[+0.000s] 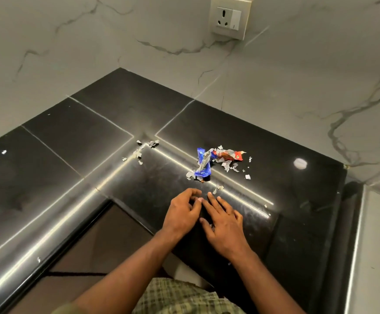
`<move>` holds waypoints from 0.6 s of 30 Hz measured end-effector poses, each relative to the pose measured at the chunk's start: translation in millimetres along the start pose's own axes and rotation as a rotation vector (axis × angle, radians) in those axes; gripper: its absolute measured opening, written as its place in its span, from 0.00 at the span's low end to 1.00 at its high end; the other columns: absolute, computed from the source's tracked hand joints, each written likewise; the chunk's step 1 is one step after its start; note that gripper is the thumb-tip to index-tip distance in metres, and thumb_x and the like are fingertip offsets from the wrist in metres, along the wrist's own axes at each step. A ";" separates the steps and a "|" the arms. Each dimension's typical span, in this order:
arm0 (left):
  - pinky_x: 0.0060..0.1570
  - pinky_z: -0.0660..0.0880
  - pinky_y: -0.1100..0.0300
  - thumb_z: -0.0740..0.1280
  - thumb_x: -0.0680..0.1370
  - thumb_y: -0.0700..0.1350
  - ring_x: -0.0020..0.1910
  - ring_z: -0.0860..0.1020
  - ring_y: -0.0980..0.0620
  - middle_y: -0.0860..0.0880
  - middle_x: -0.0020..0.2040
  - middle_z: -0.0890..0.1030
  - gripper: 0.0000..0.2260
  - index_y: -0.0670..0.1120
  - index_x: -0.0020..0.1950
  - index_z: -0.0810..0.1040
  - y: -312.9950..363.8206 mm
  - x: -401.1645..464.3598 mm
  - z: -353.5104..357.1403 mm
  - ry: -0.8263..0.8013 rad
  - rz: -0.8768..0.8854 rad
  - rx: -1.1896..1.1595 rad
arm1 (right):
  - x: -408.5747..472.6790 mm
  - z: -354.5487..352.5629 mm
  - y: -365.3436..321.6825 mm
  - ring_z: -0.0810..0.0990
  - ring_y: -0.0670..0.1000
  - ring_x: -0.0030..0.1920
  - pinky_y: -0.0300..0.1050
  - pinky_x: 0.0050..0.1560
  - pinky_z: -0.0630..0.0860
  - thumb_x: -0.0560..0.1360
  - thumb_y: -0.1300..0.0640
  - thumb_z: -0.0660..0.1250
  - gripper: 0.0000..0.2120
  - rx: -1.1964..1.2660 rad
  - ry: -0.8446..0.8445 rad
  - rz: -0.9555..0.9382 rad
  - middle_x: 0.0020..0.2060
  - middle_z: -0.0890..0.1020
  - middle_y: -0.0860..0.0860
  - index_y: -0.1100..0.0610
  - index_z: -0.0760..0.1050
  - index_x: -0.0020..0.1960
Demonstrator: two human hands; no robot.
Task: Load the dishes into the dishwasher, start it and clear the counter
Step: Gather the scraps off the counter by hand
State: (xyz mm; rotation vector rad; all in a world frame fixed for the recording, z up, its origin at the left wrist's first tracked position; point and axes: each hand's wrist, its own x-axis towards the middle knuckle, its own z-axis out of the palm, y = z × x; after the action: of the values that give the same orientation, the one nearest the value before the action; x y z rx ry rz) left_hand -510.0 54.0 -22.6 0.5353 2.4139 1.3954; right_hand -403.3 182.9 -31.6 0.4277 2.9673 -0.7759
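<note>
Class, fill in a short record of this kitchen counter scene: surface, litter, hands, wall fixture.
surface: black counter, glossy, in a corner of marble-look walls
litter: blue wrapper beside red wrapper; torn paper scraps scattered round them and further left
left hand: fingers curled, fingertips on the counter; whether it pinches a scrap is unclear
right hand: flat on the counter, fingers straight
wall fixture: socket with switch

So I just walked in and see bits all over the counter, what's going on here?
A person is clearing litter off the black counter. Both hands sit near the front edge: the left hand has its fingers curled as if picking at a small scrap, the right hand lies flat beside it. A blue wrapper, a red wrapper and torn scraps lie untouched beyond them.
</note>
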 end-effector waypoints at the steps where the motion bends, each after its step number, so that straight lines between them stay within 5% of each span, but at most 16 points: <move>1: 0.40 0.81 0.60 0.68 0.82 0.46 0.31 0.79 0.57 0.55 0.42 0.83 0.07 0.51 0.59 0.82 1.4 12.8 -3.6 0.006 0.030 -0.001 | 3.1 -1.4 1.0 0.48 0.42 0.81 0.54 0.77 0.53 0.82 0.37 0.56 0.29 0.000 -0.005 0.004 0.82 0.49 0.34 0.36 0.54 0.82; 5: 0.32 0.80 0.55 0.66 0.85 0.48 0.32 0.81 0.49 0.46 0.42 0.85 0.08 0.45 0.55 0.82 1.7 55.5 -19.4 -0.028 -0.067 -0.324 | 17.6 -11.1 1.9 0.60 0.41 0.72 0.53 0.71 0.61 0.79 0.40 0.65 0.24 0.178 0.034 0.076 0.76 0.61 0.28 0.35 0.68 0.75; 7: 0.31 0.79 0.56 0.62 0.86 0.51 0.32 0.80 0.46 0.42 0.42 0.84 0.15 0.40 0.56 0.81 -0.7 68.3 -28.7 -0.011 -0.179 -0.578 | 32.5 -17.8 -2.7 0.71 0.40 0.65 0.53 0.68 0.72 0.79 0.46 0.69 0.17 0.397 0.189 0.144 0.67 0.75 0.32 0.38 0.77 0.67; 9: 0.34 0.80 0.55 0.59 0.87 0.53 0.35 0.81 0.44 0.39 0.43 0.83 0.20 0.37 0.58 0.80 -3.1 73.7 -33.2 -0.036 -0.214 -0.706 | 51.3 -22.8 -8.2 0.79 0.39 0.56 0.51 0.59 0.81 0.80 0.51 0.69 0.11 0.564 0.319 0.213 0.59 0.79 0.37 0.40 0.80 0.61; 15: 0.36 0.81 0.54 0.57 0.86 0.56 0.39 0.82 0.43 0.39 0.48 0.84 0.23 0.37 0.61 0.78 -7.2 74.4 -32.7 -0.064 -0.199 -0.836 | 99.4 -9.9 -20.6 0.71 0.47 0.71 0.55 0.72 0.71 0.79 0.48 0.66 0.19 0.502 0.285 0.309 0.72 0.74 0.42 0.38 0.77 0.69; 18: 0.39 0.82 0.53 0.60 0.86 0.57 0.41 0.82 0.43 0.38 0.56 0.83 0.21 0.40 0.63 0.77 -9.9 76.4 -33.2 -0.051 -0.157 -0.846 | 103.6 -4.6 -21.1 0.76 0.47 0.67 0.56 0.71 0.73 0.80 0.51 0.66 0.17 0.524 0.370 0.354 0.67 0.80 0.42 0.46 0.81 0.67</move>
State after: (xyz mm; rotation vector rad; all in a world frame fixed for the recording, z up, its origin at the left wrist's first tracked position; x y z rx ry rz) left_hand -593.7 59.3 -20.8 0.1504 1.5486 2.0741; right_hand -508.6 193.8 -29.2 1.1984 2.8101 -1.5615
